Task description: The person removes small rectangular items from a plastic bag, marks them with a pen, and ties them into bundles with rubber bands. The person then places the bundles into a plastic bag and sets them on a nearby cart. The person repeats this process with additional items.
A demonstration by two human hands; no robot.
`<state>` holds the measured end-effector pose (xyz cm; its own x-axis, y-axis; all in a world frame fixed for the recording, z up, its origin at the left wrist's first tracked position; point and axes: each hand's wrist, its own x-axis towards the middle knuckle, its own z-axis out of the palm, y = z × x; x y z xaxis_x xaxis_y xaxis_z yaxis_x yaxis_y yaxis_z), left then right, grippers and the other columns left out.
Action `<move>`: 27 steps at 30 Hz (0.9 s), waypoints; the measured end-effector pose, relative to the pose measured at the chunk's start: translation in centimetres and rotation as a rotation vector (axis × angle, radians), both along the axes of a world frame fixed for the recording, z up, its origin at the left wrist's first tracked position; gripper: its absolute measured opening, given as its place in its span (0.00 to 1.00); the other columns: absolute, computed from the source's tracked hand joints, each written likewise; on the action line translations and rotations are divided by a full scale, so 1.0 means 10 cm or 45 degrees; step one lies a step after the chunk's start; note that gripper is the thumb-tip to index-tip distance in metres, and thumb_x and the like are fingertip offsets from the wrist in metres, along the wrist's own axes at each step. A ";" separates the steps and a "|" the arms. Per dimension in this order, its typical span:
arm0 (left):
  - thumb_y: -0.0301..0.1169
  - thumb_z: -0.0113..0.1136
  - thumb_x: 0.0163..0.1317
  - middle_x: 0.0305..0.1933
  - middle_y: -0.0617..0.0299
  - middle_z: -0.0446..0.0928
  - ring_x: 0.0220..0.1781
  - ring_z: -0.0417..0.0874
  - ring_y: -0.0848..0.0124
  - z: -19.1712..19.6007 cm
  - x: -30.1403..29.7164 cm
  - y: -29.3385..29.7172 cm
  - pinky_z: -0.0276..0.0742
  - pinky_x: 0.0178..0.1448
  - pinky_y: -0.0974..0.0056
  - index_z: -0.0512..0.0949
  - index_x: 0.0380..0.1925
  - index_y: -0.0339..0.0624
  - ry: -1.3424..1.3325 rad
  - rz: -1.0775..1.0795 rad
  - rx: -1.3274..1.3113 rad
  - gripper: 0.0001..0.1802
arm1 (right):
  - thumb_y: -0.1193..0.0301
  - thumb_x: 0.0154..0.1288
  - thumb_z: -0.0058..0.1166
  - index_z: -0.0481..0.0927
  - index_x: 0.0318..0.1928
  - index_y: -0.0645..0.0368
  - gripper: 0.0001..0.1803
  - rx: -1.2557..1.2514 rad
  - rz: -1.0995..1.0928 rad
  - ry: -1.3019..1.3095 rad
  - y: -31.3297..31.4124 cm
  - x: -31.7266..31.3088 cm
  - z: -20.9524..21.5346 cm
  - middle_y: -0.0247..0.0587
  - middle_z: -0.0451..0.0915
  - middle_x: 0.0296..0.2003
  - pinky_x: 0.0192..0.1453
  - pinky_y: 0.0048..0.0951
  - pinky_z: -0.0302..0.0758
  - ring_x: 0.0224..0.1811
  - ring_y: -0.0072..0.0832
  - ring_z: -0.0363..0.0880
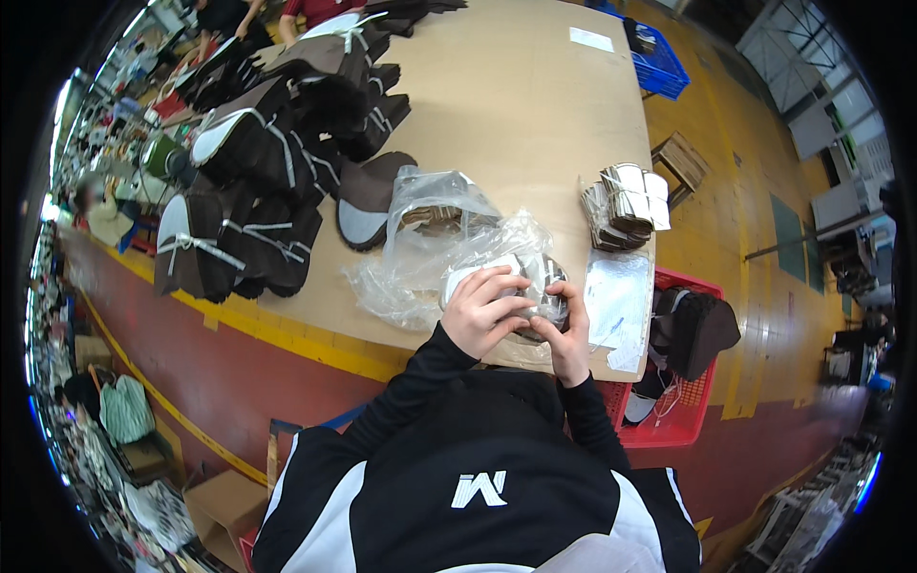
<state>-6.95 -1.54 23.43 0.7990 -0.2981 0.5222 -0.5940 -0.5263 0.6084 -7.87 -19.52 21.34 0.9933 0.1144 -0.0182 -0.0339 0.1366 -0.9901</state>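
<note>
At the near edge of the table, a small stack of white-and-brown cut pieces (546, 282) lies against a crumpled clear plastic bag (411, 286). My left hand (485, 307) rests on the left side of the stack, fingers curved over it. Gripping its right side are the thumb and fingers of my right hand (565, 332). The underside of the stack is hidden by my hands. More brown pieces (435, 220) show inside the bag's far part. Left of the bag lies a loose dark brown piece with a grey end (368, 205).
Tied bundles of dark brown pieces (244, 205) pile up on the table's left. Small tied stacks (621, 205) stand at the right edge, above a shiny sheet (616, 296). A red crate (669, 430) of dark pieces sits beside the table; a wooden stool (680, 164) stands farther off. People work beyond.
</note>
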 end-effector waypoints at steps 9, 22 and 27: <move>0.19 0.55 0.62 0.41 0.61 0.74 0.42 0.74 0.77 -0.53 -0.10 0.12 0.70 0.51 0.72 0.72 0.36 0.35 0.765 -0.085 -1.063 0.04 | 0.71 0.63 0.56 0.80 0.51 0.54 0.15 -0.755 -0.124 -0.277 0.06 -0.08 0.01 0.48 0.64 0.59 0.51 0.35 0.70 0.45 0.36 0.74; 0.33 0.52 0.67 0.30 0.60 0.78 0.33 0.76 0.74 -0.39 0.04 0.50 0.70 0.39 0.69 0.78 0.31 0.33 1.147 -0.299 -0.407 0.13 | 0.77 0.65 0.50 0.74 0.32 0.67 0.05 -0.182 -0.010 -0.027 0.35 -0.20 -0.11 0.40 0.74 0.33 0.37 0.24 0.68 0.34 0.26 0.71; 0.31 0.64 0.57 0.26 0.58 0.75 0.29 0.76 0.70 -0.20 0.03 0.47 0.70 0.33 0.67 0.80 0.29 0.36 1.033 -0.226 -0.349 0.09 | 0.77 0.65 0.51 0.77 0.36 0.67 0.05 -0.365 -0.086 -0.209 0.40 -0.06 -0.10 0.42 0.76 0.36 0.44 0.23 0.70 0.40 0.29 0.75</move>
